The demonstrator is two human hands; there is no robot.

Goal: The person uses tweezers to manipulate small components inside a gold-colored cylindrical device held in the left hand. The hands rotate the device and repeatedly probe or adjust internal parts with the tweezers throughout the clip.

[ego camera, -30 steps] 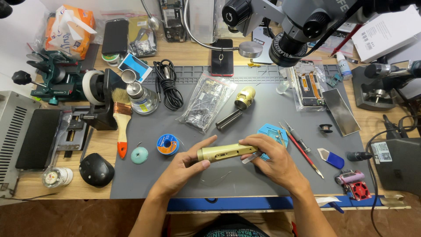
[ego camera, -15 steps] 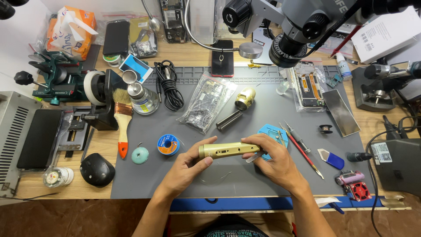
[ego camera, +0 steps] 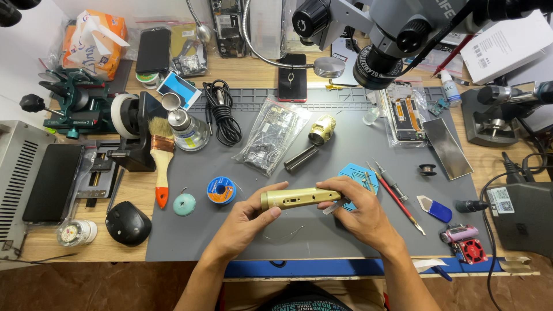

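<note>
A clear plastic bag (ego camera: 271,135) lies on the grey mat (ego camera: 345,150) with dark circuit parts inside; a second bag (ego camera: 403,112) near the microscope (ego camera: 380,52) holds a phone frame. Over the mat's front, both hands grip a gold-coloured metal tube (ego camera: 299,198) — level, cylindrical, small slots along its side. The left hand (ego camera: 247,222) curls around one end, the right hand (ego camera: 360,213) closes on the other.
</note>
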